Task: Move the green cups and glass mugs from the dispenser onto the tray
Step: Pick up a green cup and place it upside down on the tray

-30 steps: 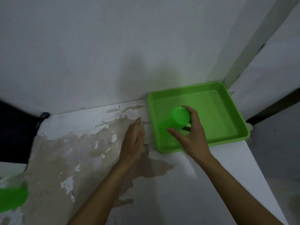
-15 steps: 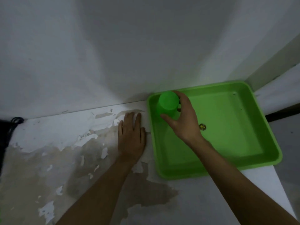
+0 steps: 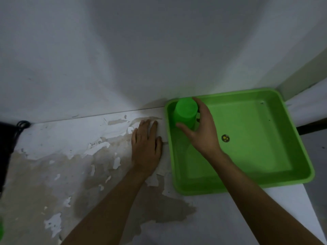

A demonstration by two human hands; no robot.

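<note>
A white table [image 3: 203, 225] with peeling, stained paint bears a green tray [image 3: 247, 183] at its right end against the wall; the left hand [image 3: 146, 149] rests flat just beside the tray

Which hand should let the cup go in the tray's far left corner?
Right: the right hand already wraps the upside-down green cup inside the tray. The left hand lies flat on the counter.

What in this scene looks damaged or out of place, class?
The table is damaged: its white coating has peeled off in flakes left of the tray, leaving a brown stained patch. A small round yellow-and-dark thing lies loose on the tray floor. The cup stands upside down.
</note>
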